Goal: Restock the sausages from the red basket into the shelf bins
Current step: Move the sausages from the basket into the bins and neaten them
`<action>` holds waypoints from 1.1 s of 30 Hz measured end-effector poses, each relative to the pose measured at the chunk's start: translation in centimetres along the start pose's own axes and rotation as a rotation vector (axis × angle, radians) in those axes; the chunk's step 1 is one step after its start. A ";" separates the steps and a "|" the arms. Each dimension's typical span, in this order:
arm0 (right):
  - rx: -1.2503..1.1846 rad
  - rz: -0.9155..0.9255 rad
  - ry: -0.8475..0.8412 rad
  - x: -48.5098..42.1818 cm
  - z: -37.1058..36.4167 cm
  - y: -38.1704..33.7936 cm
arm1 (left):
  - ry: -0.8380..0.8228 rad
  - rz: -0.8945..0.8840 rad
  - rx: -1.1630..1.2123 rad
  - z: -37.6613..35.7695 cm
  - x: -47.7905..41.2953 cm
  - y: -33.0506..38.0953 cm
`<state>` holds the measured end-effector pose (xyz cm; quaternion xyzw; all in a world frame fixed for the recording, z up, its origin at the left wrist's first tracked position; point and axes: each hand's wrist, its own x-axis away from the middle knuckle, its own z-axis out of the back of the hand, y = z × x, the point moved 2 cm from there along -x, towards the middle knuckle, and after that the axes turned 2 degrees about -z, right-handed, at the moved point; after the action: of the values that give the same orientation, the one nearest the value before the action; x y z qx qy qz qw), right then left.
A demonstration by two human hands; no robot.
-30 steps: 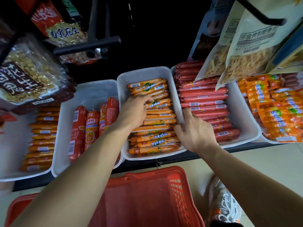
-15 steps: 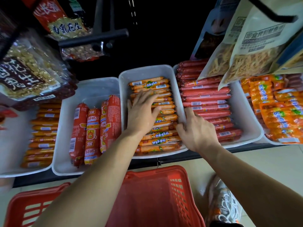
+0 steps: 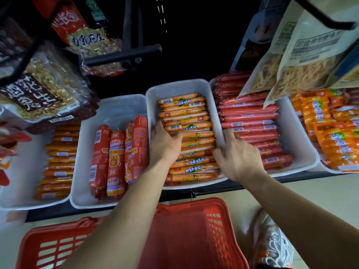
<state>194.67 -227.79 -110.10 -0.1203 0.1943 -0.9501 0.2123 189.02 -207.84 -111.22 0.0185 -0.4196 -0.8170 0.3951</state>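
Head view, apparently squaring up the orange sausages (image 3: 184, 117) in the middle bin (image 3: 182, 84). Left to right: left hand (image 3: 165, 144) curled onto the stack's left ends, thumb on top. Push inward there rather than lift, and stay off the fat red sausages (image 3: 114, 162) one bin over. Level the middle rows, ends flush, nothing overhanging the front lip. Brace with right hand (image 3: 237, 154) at the right wall: thumb inside on the sausage ends, index finger straight along the rim, other fingers bent. Cannot tell whether clamped on the wall or just pressing. Avoid dragging the thin red sausages (image 3: 250, 117) beyond that wall. Next load probably from the red basket (image 3: 194, 230), below the shelf edge, under both forearms. Hard to read: far-left bin (image 3: 15, 171) cut by peanut bags (image 3: 38, 90) and frame edge; left fingertips buried in the stack; basket interior partly blocked by forearms, remaining stock unknown; rear of right-hand bins covered by hanging snack bags (image 3: 301, 55); far-right orange packs (image 3: 330, 133) cropped.
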 end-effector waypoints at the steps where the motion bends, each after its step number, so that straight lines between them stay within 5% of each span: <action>1: 0.018 0.015 0.012 0.0 0.1 0.0 | -0.011 0.054 0.001 -0.5 -0.1 0.1; 6: 0.280 0.328 0.158 -0.3 1.2 -1.6 | -0.057 0.053 0.001 -0.9 -0.1 0.3; 10: 0.436 0.499 -0.087 -4.0 0.7 -4.8 | -0.080 0.050 0.102 0.2 -0.3 -0.1; 15: 0.669 0.467 -0.261 -6.5 -2.1 -5.3 | -0.025 0.160 0.216 -1.0 -1.9 0.7; 33: 0.662 0.415 -0.180 -11.2 -1.6 -6.4 | -0.010 0.218 0.266 -0.8 -4.2 1.3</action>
<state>201.81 -216.91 -110.52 -0.0861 -0.1217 -0.8840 0.4432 193.03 -206.04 -112.05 0.0210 -0.5254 -0.7066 0.4735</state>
